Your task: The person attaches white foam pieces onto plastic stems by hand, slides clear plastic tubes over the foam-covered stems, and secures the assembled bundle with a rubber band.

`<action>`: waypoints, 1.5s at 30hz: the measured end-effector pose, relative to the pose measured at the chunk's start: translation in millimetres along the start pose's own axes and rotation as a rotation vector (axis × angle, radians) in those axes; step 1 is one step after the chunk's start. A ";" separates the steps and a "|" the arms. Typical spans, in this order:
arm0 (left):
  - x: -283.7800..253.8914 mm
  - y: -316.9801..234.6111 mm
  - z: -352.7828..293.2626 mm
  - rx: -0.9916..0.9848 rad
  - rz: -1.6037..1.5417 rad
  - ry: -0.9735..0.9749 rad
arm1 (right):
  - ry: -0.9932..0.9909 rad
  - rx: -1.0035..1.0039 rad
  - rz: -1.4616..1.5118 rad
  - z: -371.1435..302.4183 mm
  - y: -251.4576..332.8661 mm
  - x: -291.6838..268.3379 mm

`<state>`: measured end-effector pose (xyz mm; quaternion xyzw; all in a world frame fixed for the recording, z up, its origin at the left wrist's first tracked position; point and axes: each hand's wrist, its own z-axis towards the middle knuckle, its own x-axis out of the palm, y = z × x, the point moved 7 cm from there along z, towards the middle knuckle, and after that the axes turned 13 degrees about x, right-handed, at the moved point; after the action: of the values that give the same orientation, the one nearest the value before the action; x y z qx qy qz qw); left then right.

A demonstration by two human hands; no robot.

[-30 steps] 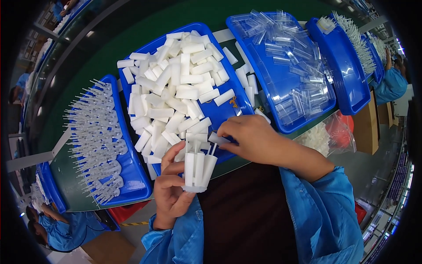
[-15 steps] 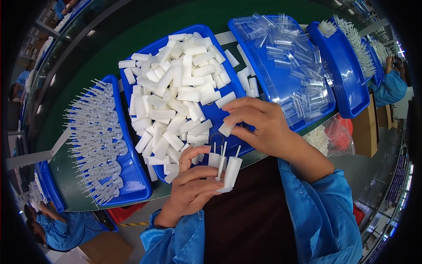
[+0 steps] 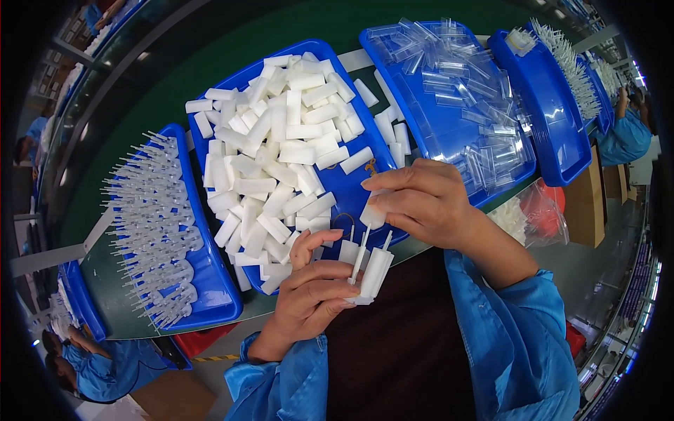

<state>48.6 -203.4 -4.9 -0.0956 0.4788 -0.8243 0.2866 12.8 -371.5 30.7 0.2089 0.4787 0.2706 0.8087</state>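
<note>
My left hand [image 3: 303, 295] is closed on a white plastic base with upright rods [image 3: 362, 300], held above the table's near edge. White foam sleeves [image 3: 378, 272] sit around two of its rods, and one rod [image 3: 359, 261] between them stands bare. Just above that bare rod, my right hand [image 3: 432, 200] pinches another white foam sleeve [image 3: 373, 213] between thumb and fingers. The sleeve's lower end is at the rod's tip; whether the tip has entered it I cannot tell. Behind both hands lies a blue tray [image 3: 358, 200] heaped with white foam sleeves [image 3: 281, 140].
At the left, a blue tray [image 3: 223, 298] holds many white rodded bases [image 3: 154, 224]. Clear plastic pieces [image 3: 484, 98] fill a tray [image 3: 421, 119] at the right, beside stacked blue trays [image 3: 554, 119]. Loose sleeves [image 3: 385, 128] lie between trays. Co-workers in blue [image 3: 621, 133] sit farther off.
My right hand has brought its foam sleeve slightly right and down, turning it more upright over the bare rod. My left hand and the base have shifted only a little.
</note>
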 end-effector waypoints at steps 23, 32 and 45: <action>17.2 -3.3 10.3 -0.014 0.155 0.215 | 0.504 0.872 0.822 -17.4 -32.6 6.1; 4.6 -2.4 11.8 0.023 0.269 -0.016 | 0.556 0.617 0.888 -15.0 -15.7 18.2; 5.6 8.0 26.4 -0.062 -0.200 -0.200 | 0.306 0.753 0.794 -15.8 -17.6 2.0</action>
<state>58.4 -229.0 1.5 -0.2334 0.4611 -0.8200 0.2460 3.8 -382.5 11.8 0.6054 0.5384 0.3918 0.4360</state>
